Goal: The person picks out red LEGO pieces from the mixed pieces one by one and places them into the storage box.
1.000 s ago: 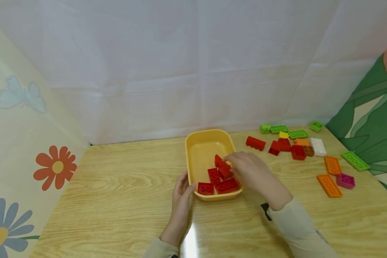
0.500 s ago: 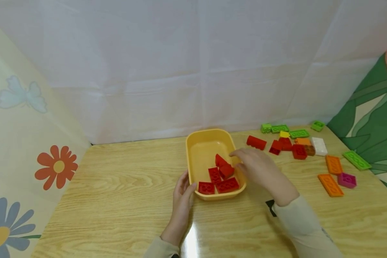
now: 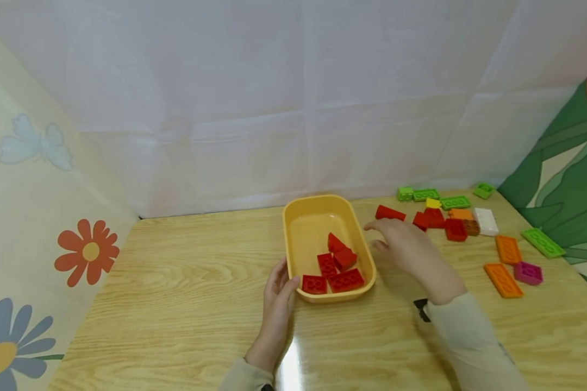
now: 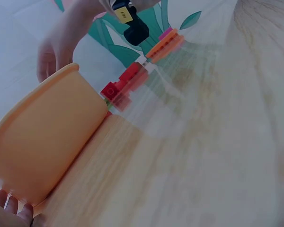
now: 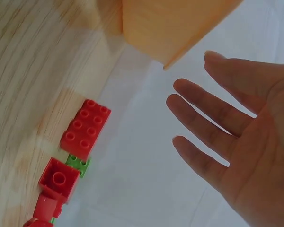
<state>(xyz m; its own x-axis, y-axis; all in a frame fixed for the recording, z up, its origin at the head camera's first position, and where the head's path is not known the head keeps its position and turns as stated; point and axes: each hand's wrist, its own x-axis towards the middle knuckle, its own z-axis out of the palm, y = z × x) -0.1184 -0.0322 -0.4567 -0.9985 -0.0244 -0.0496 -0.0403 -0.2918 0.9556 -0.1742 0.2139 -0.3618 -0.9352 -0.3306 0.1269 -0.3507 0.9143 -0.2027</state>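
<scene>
A yellow plastic bin [image 3: 297,236] stands on the wooden table, with several red toy bricks [image 3: 346,280] lying in its near right part. My left hand [image 3: 276,304] grips its near left side, thumb at the rim and fingers along the outer wall. To the right of the bin my right hand [image 3: 413,252] is in the air, holding nothing; its fingers are spread and slightly bent in the right wrist view. Beyond that hand lies a long red brick [image 5: 86,126], partly covered by the fingers in the head view. More red bricks [image 3: 435,218] lie farther right.
Green bricks [image 3: 455,202], a yellow brick [image 3: 432,203] and a white brick [image 3: 486,221] lie at the back right. Orange bricks [image 3: 504,281] and a magenta brick [image 3: 528,273] are nearer. A white cloth [image 3: 225,108] hangs behind the table.
My right hand has let go of a red brick inside the bin and moved out to the right, past the rim. My left hand stays on the bin.
</scene>
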